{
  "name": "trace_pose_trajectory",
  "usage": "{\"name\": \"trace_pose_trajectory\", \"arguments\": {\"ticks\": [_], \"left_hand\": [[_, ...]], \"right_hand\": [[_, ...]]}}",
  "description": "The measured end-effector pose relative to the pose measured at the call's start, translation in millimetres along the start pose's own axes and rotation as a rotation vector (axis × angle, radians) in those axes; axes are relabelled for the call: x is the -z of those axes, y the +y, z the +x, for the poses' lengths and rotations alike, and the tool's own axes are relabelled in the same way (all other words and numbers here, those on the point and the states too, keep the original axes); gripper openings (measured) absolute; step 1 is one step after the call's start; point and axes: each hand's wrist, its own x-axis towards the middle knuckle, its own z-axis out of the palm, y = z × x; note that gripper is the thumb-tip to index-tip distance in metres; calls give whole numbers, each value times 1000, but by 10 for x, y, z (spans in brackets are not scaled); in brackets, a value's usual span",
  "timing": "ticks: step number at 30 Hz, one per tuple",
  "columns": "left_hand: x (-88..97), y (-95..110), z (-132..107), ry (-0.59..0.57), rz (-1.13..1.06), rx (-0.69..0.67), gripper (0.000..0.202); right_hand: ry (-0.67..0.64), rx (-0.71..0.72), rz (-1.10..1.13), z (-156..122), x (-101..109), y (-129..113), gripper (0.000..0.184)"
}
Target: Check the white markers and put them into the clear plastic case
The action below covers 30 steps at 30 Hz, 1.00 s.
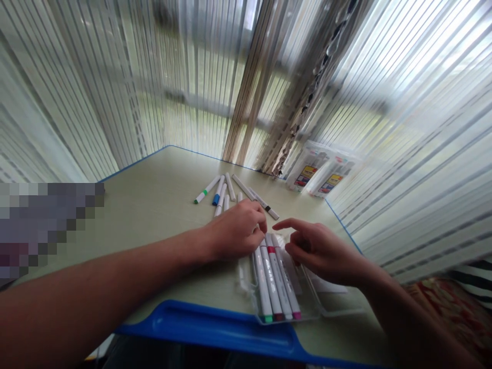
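From where I stand, the work looks to be the filling of a clear plastic, shallow marker case [308, 303], and I judge it partway along. The case lies open near the front edge of the pale green, blue-rimmed table [146, 205], just behind the moulded blue trough [215, 324]. Four slim white markers [273, 284] lie side by side in it, their near ends green, dark red, pale and magenta. Beyond the hands, more markers lie scattered, among them a white marker with a green band [206, 189] and a white marker with a blue end [216, 198].

The left hand [238, 228] bends over the far end of the row, thumb and fingers drawn narrow; whether they pinch anything, I can't tell. The right hand [321, 251] sits above the case's right side, forefinger stretched out and well clear of the thumb, with nothing visible in its grip. My guess is that the next move calls for laying another marker flat in the bare strip at right, without jostling the row.

The left hand and wrist block part of the scattered group, so I can't count it. The right hand's lower fingers are hard to read, and the clear plastic's edges blur into the tabletop. At far left, a patch is broken into blocks, and what it covers is lost.
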Motion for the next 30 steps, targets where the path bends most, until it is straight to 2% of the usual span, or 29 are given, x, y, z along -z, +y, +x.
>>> {"name": "trace_pose_trajectory", "arguments": {"ticks": [4, 9, 14, 30], "left_hand": [[7, 1, -5, -6, -44, -36, 26], [27, 14, -12, -7, -27, -41, 22], [42, 5, -24, -16, 22, -34, 27], [53, 6, -20, -41, 36, -34, 35]], "right_hand": [[70, 26, -81, 7, -62, -14, 36], [56, 8, -75, 24, -94, -41, 29], [42, -2, -66, 38, -83, -45, 26], [-45, 48, -131, 28, -50, -151, 36]]}}
